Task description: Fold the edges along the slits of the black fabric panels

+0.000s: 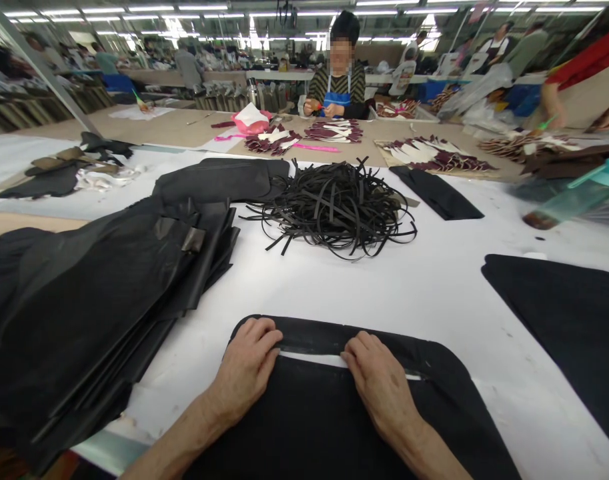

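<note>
A large black leather-like panel (304, 420) with rounded top corners lies before me, running off the bottom of the view. Near its top edge a long narrow slot shows white beneath. My left hand (249, 363) is closed at the slot's left end, its fingers bent over the strip above and its thumb at the slot. Toward the right part of the slot, my right hand (379, 377) grips the same strip in a similar way. Both sets of fingertips are partly hidden. Beyond the hands lies a tangled heap of thin black strips (341, 207).
Layered black sheets (99, 287) fill the left side. Another black panel (564, 320) lies right, a smaller black piece (437, 192) farther back. A teal-lidded clear bottle (574, 200) is at right. Across the table, a person in a blue apron (337, 100) handles small pieces.
</note>
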`<control>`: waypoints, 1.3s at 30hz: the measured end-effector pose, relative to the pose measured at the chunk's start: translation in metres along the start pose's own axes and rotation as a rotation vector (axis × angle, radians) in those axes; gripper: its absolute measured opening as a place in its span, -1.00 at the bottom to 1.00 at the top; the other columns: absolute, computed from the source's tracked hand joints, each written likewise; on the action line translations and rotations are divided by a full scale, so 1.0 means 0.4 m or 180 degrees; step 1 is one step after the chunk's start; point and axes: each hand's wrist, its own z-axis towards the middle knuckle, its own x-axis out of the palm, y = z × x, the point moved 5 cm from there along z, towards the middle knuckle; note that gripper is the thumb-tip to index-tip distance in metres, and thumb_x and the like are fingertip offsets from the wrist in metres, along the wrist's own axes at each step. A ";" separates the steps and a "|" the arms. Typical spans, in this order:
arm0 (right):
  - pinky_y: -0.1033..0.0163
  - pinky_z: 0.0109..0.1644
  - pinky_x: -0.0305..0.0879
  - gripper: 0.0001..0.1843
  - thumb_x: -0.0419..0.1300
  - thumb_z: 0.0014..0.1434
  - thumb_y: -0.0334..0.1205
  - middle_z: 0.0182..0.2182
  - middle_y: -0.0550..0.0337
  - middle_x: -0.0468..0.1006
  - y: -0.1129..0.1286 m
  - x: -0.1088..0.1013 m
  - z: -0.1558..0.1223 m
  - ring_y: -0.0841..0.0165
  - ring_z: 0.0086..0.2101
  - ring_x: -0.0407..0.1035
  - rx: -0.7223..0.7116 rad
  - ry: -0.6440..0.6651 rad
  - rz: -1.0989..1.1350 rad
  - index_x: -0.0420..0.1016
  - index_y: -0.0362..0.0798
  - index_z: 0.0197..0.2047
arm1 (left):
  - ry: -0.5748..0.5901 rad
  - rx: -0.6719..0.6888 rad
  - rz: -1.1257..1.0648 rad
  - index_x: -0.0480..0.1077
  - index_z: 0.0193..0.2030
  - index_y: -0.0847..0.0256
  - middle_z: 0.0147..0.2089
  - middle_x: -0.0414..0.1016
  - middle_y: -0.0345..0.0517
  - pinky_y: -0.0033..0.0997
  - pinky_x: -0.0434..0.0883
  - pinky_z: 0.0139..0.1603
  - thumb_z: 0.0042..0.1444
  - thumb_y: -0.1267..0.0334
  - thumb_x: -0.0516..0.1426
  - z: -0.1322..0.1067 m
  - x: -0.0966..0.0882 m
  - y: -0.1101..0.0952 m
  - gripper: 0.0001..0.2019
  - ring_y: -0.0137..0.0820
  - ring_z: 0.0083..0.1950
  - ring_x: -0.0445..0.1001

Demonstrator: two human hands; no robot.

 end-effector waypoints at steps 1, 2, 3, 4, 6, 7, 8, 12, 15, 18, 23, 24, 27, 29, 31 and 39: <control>0.21 -0.32 0.13 -0.72 -0.07 0.28 -0.31 -0.46 0.18 0.33 -0.001 -0.001 0.000 0.30 -0.40 0.23 -0.0009 -0.0007 0.0021 0.29 0.00 -0.45 | 0.0069 0.0176 0.0084 0.29 -0.11 0.16 -0.08 0.34 -0.04 -0.20 0.37 -0.06 0.19 0.40 -0.02 -0.001 0.003 -0.006 -0.83 -0.27 -0.07 0.31; 0.21 -0.32 0.13 -0.72 -0.07 0.29 -0.30 -0.46 0.18 0.33 -0.002 -0.002 0.000 0.30 -0.40 0.23 -0.0005 -0.0001 0.0044 0.29 0.00 -0.45 | 0.0143 0.0331 0.0179 0.30 -0.12 0.17 -0.10 0.35 -0.04 -0.21 0.37 -0.07 0.18 0.40 0.00 -0.001 0.007 -0.011 -0.84 -0.27 -0.09 0.32; 0.21 -0.32 0.14 -0.72 -0.07 0.29 -0.30 -0.46 0.19 0.34 -0.003 -0.003 0.000 0.30 -0.39 0.23 0.0008 0.0016 0.0072 0.29 0.00 -0.45 | 0.0192 0.0461 0.0258 0.31 -0.13 0.19 -0.11 0.36 -0.04 -0.23 0.38 -0.08 0.18 0.40 0.01 -0.001 0.013 -0.014 -0.85 -0.28 -0.10 0.32; 0.21 -0.31 0.15 -0.73 -0.06 0.29 -0.30 -0.45 0.19 0.34 -0.003 -0.004 0.000 0.31 -0.39 0.24 0.0022 0.0040 0.0104 0.29 -0.01 -0.45 | 0.0216 0.0558 0.0322 0.31 -0.13 0.20 -0.11 0.36 -0.04 -0.24 0.38 -0.08 0.19 0.41 0.00 0.000 0.019 -0.016 -0.85 -0.28 -0.11 0.32; 0.21 -0.29 0.16 -0.74 -0.06 0.29 -0.31 -0.44 0.19 0.34 -0.003 -0.004 0.000 0.31 -0.38 0.24 0.0045 0.0094 0.0162 0.30 -0.01 -0.44 | 0.0218 0.0669 0.0401 0.33 -0.17 0.23 -0.14 0.38 -0.03 -0.25 0.39 -0.12 0.20 0.44 -0.03 0.002 0.030 -0.015 -0.85 -0.29 -0.15 0.33; 0.21 -0.29 0.16 -0.74 -0.05 0.29 -0.31 -0.44 0.19 0.34 -0.003 -0.004 0.000 0.31 -0.38 0.24 0.0058 0.0123 0.0184 0.30 -0.01 -0.43 | 0.0211 0.0699 0.0422 0.33 -0.18 0.23 -0.15 0.39 -0.03 -0.25 0.39 -0.14 0.21 0.45 -0.05 0.003 0.034 -0.015 -0.83 -0.29 -0.16 0.33; 0.21 -0.28 0.16 -0.75 -0.04 0.28 -0.31 -0.43 0.19 0.34 -0.003 -0.004 0.000 0.31 -0.37 0.24 0.0071 0.0147 0.0199 0.30 -0.01 -0.43 | 0.0205 0.0731 0.0447 0.34 -0.19 0.24 -0.16 0.39 -0.03 -0.25 0.39 -0.16 0.21 0.47 -0.06 0.004 0.038 -0.014 -0.82 -0.28 -0.17 0.33; 0.20 -0.27 0.17 -0.76 -0.03 0.27 -0.33 -0.43 0.18 0.34 -0.003 -0.005 -0.002 0.30 -0.36 0.24 0.0120 0.0159 0.0210 0.31 -0.02 -0.43 | 0.0157 0.0742 0.0507 0.34 -0.21 0.25 -0.16 0.39 -0.01 -0.26 0.38 -0.16 0.21 0.50 -0.09 0.004 0.041 -0.010 -0.79 -0.28 -0.18 0.32; 0.20 -0.27 0.18 -0.76 -0.03 0.27 -0.34 -0.42 0.17 0.34 -0.003 -0.005 -0.002 0.30 -0.36 0.24 0.0140 0.0160 0.0229 0.32 -0.02 -0.42 | 0.0154 0.0634 0.0504 0.32 -0.24 0.24 -0.16 0.37 -0.02 -0.28 0.37 -0.16 0.21 0.50 -0.10 0.005 0.043 -0.002 -0.79 -0.30 -0.18 0.31; 0.20 -0.26 0.17 -0.76 -0.04 0.26 -0.36 -0.42 0.17 0.34 -0.003 -0.005 -0.002 0.30 -0.36 0.24 0.0172 0.0175 0.0240 0.32 -0.02 -0.42 | 0.0182 0.0463 0.0491 0.32 -0.25 0.22 -0.15 0.35 -0.05 -0.29 0.36 -0.12 0.23 0.46 -0.10 0.008 0.048 0.003 -0.80 -0.32 -0.16 0.31; 0.19 -0.23 0.15 -0.78 -0.02 0.23 -0.39 -0.42 0.16 0.35 -0.002 0.000 0.001 0.29 -0.35 0.24 0.0322 0.0229 0.0125 0.32 -0.03 -0.43 | 0.0217 -0.0098 0.0674 0.33 -0.29 0.22 -0.18 0.36 -0.04 -0.19 0.32 -0.14 0.23 0.44 -0.11 0.020 0.051 -0.008 -0.78 -0.27 -0.17 0.32; 0.18 -0.22 0.14 -0.79 0.00 0.23 -0.40 -0.41 0.16 0.36 -0.002 0.001 0.002 0.29 -0.34 0.24 0.0384 0.0285 0.0090 0.33 -0.04 -0.43 | 0.0225 -0.0223 0.0735 0.33 -0.31 0.22 -0.20 0.36 -0.04 -0.17 0.31 -0.15 0.22 0.44 -0.11 0.023 0.050 -0.013 -0.78 -0.26 -0.19 0.32; 0.17 -0.23 0.11 -0.80 0.02 0.22 -0.39 -0.40 0.15 0.39 0.000 0.001 0.009 0.27 -0.33 0.25 0.0596 0.0521 -0.0045 0.35 -0.04 -0.43 | 0.0248 -0.0549 0.0880 0.34 -0.35 0.22 -0.23 0.37 -0.05 -0.17 0.28 -0.17 0.20 0.45 -0.09 0.032 0.044 -0.027 -0.77 -0.26 -0.21 0.31; 0.17 -0.22 0.10 -0.79 0.01 0.23 -0.38 -0.39 0.15 0.40 0.002 -0.003 0.014 0.26 -0.32 0.25 0.0696 0.0671 -0.0108 0.36 -0.04 -0.42 | 0.0262 -0.0725 0.0927 0.34 -0.38 0.22 -0.25 0.37 -0.07 -0.21 0.26 -0.20 0.19 0.45 -0.09 0.037 0.039 -0.030 -0.77 -0.27 -0.23 0.31; 0.18 -0.21 0.09 -0.78 0.00 0.24 -0.37 -0.37 0.15 0.42 0.003 -0.008 0.018 0.27 -0.30 0.26 0.0760 0.0776 -0.0119 0.37 -0.04 -0.41 | 0.0267 -0.0861 0.0948 0.34 -0.40 0.21 -0.27 0.37 -0.10 -0.25 0.25 -0.22 0.17 0.44 -0.07 0.043 0.034 -0.029 -0.77 -0.29 -0.24 0.32; 0.23 -0.23 0.07 -0.80 0.03 0.22 -0.33 -0.35 0.17 0.46 -0.002 -0.018 0.038 0.29 -0.29 0.29 0.0987 0.1034 -0.0097 0.40 -0.03 -0.41 | 0.0264 -0.1045 0.1111 0.30 -0.40 0.21 -0.34 0.34 -0.15 -0.31 0.25 -0.26 0.08 0.48 0.00 0.053 0.040 -0.025 -0.87 -0.31 -0.27 0.32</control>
